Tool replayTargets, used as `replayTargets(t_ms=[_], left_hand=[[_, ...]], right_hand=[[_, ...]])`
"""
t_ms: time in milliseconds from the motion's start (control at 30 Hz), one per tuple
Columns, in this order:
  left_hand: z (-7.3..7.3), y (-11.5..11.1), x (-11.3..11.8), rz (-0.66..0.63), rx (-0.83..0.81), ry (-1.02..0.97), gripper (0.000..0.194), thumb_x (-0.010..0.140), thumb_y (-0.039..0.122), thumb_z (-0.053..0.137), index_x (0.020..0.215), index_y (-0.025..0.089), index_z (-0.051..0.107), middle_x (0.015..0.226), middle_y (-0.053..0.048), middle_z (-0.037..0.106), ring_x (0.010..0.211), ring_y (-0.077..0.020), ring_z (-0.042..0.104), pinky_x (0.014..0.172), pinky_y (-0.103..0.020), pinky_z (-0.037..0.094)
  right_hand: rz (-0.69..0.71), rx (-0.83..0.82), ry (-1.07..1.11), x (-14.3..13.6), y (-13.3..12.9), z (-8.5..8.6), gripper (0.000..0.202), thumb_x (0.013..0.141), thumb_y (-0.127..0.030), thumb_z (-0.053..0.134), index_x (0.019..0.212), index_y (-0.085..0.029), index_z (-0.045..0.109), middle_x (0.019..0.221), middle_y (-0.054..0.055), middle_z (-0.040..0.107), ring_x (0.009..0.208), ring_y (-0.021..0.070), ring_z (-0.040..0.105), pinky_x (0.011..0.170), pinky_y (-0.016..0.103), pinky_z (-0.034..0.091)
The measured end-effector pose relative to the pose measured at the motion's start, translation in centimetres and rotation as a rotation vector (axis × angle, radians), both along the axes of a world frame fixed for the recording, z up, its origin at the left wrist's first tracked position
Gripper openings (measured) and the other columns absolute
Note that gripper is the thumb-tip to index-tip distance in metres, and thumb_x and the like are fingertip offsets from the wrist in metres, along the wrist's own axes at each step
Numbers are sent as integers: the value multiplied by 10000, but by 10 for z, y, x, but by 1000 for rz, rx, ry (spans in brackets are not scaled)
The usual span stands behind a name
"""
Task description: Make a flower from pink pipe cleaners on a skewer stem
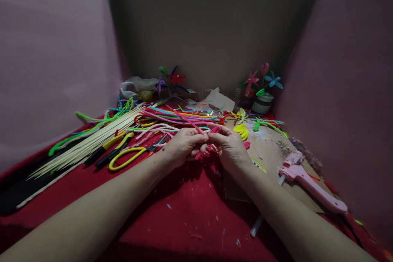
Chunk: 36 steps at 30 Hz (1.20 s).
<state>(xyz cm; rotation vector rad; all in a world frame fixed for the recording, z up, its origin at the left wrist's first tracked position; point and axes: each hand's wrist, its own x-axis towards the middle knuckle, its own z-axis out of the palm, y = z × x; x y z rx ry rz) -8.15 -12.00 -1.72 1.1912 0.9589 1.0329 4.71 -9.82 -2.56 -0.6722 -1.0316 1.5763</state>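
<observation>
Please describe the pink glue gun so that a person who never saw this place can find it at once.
On the red cloth, a brown cardboard sheet extends rightward past the right hand. The pink glue gun rests toward its right edge, handle slanting to the lower right. Its smooth pistol shape sets it apart from the fuzzy yellow petals nearer the hand.

1 pink glue gun [313, 186] on brown cardboard [269, 152], pliers [116, 150] between yellow-handled scissors [151, 147] and pale sticks [92, 138]
</observation>
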Motion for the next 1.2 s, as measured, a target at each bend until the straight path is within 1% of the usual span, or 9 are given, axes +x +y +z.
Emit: replayTargets(t_ms=[67, 233, 333, 433, 600, 767, 933, 1033, 1200], left_hand=[[-1, 0, -1, -18, -2, -23, 124, 739, 250, 550, 702, 133, 533, 488, 40, 504, 307, -10, 270, 318, -157, 159], [-1, 0, 0, 31, 38, -28, 154, 737, 266, 556, 668, 130, 535, 488, 41, 497, 309, -5, 258, 317, -158, 165], [-1, 0, 1, 25, 34, -26, 155, 732, 271, 568, 676, 130, 535, 487, 41, 501, 304, -5, 267, 314, -157, 158], [0, -2, 3, 61, 50, -7, 155, 726, 271, 587, 690, 133, 526, 487, 40, 515, 300, -9, 301, 309, -152, 162], [5, -5, 7, 141, 99, 64, 189, 713, 287, 619, 687, 137, 507, 465, 43, 524, 307, -23, 354, 320, -150, 221], [3, -6, 11, 213, 112, 126, 156, 715, 244, 609, 671, 143, 499, 451, 51, 526, 307, -35, 401, 330, -150, 267], [0, -6, 16, 238, 83, 114, 109, 709, 194, 586, 657, 151, 500, 412, 73, 484, 287, -25, 367, 321, -148, 250], [-4, -4, 15, 219, 71, 67, 110, 703, 214, 583, 665, 164, 493, 396, 84, 451, 266, -28, 321, 293, -155, 214], [-8, 2, 8, 105, -24, -41, 79, 697, 218, 568, 712, 170, 507, 447, 76, 479, 267, -16, 270, 279, -153, 198]], right_hand=[[13, 3, 9, 0, -1, 1, 369, 537, -144, 663, 904, -142, 621, 601, -20, 603, 487, 112, 531, 470, 235, 414], [2, 16, -6, 0, -1, 3, 301, 570, -160, 631, 871, -148, 622, 608, -16, 603, 480, 105, 522, 461, 229, 403], [-30, 17, -48, 1, 0, 2, 235, 557, -140, 615, 791, -157, 629, 653, 1, 623, 507, 117, 528, 486, 245, 412], [-42, 15, -60, 1, 1, 0, 186, 547, -128, 613, 730, -153, 632, 668, 13, 628, 546, 133, 538, 521, 262, 425], [-44, 26, -13, 0, 2, -4, 262, 572, -145, 626, 833, -166, 639, 638, -15, 602, 569, 123, 530, 538, 245, 424], [-52, 38, -86, 0, 1, -6, 198, 582, -133, 601, 774, -160, 640, 616, -25, 599, 544, 114, 522, 543, 247, 430], [-89, 47, -154, 0, -2, -6, 337, 573, -127, 569, 900, -172, 634, 578, -41, 584, 501, 123, 520, 493, 253, 418], [-110, 84, -185, 0, -1, -7, 375, 578, -134, 562, 946, -169, 624, 552, -48, 563, 464, 113, 502, 469, 244, 404], [-125, 120, -233, 0, 0, -6, 345, 583, -133, 558, 921, -167, 622, 570, -41, 576, 471, 109, 515, 473, 234, 403]])
